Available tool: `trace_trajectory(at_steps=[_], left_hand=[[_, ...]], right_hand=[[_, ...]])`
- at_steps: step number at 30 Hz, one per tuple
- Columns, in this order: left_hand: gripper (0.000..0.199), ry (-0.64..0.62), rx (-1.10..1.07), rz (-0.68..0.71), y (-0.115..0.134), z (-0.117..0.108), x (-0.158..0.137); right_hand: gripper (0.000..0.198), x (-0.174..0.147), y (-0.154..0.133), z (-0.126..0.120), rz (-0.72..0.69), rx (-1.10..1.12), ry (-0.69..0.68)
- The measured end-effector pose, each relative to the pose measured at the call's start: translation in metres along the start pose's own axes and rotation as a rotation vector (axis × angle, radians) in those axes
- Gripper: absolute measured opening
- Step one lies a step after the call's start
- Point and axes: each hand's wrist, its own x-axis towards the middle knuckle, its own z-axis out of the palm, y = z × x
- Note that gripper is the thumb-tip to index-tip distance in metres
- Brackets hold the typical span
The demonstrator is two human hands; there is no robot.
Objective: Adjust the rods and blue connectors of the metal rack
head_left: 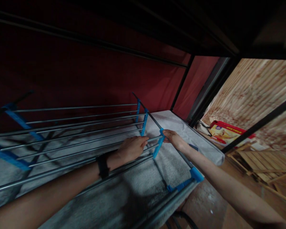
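Observation:
A metal drying rack (pixel 85 138) with thin grey rods and blue plastic brackets lies across a grey-white mattress. Fingers curled, my left hand (pixel 132 148) grips one of its rods near the right end; a dark band is on that wrist. My right hand (pixel 173 139) holds a blue bracket (pixel 159 146) where it meets the dark side bar, its fingers partly hidden behind it. A blue corner piece (pixel 196 174) sits lower down along the same bar, under my right forearm. More blue brackets (pixel 21 121) join the rods at the far left.
The mattress (pixel 181 127) lies inside a dark metal bed frame (pixel 205 92), with a bar overhead. Behind is a dark red wall or curtain (pixel 97 76). To the right, a red and yellow box (pixel 226 132) and a wooden slatted piece (pixel 267 162) stand on the floor.

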Motion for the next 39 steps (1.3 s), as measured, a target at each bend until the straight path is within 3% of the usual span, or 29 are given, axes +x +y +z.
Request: trace_trajectory(at_steps=[7, 16, 22, 27, 30, 32, 35, 39], left_hand=[[0.038, -0.022, -0.052, -0.031, -0.007, 0.004, 0.009], [0.032, -0.113, -0.179, 0.088, -0.015, 0.008, 0.020], [0.033, -0.034, -0.027, 0.077, -0.009, 0.005, 0.015], [0.041, 0.019, 0.009, 0.126, 0.004, -0.008, -0.005], [0.044, 0.077, 0.098, 0.144, -0.002, -0.030, -0.023], [0.043, 0.147, 0.167, 0.078, -0.021, -0.057, -0.038], [0.047, 0.360, 0.252, -0.095, -0.069, -0.117, -0.073], [0.051, 0.630, 0.323, -0.481, -0.133, -0.200, -0.156]], right_hand=[[0.042, 0.000, 0.000, 0.000, 0.002, -0.008, 0.003], [0.045, 0.002, 0.004, -0.001, -0.003, -0.007, 0.013], [0.046, 0.002, 0.003, 0.001, 0.000, -0.022, 0.028], [0.033, 0.002, -0.004, 0.000, 0.029, -0.081, 0.028], [0.026, 0.005, -0.010, -0.001, 0.039, -0.068, 0.019], [0.026, 0.007, -0.014, 0.000, 0.069, -0.019, 0.012], [0.030, 0.010, -0.015, 0.001, 0.168, 0.024, -0.009], [0.033, 0.026, -0.007, -0.005, 0.216, -0.067, 0.005]])
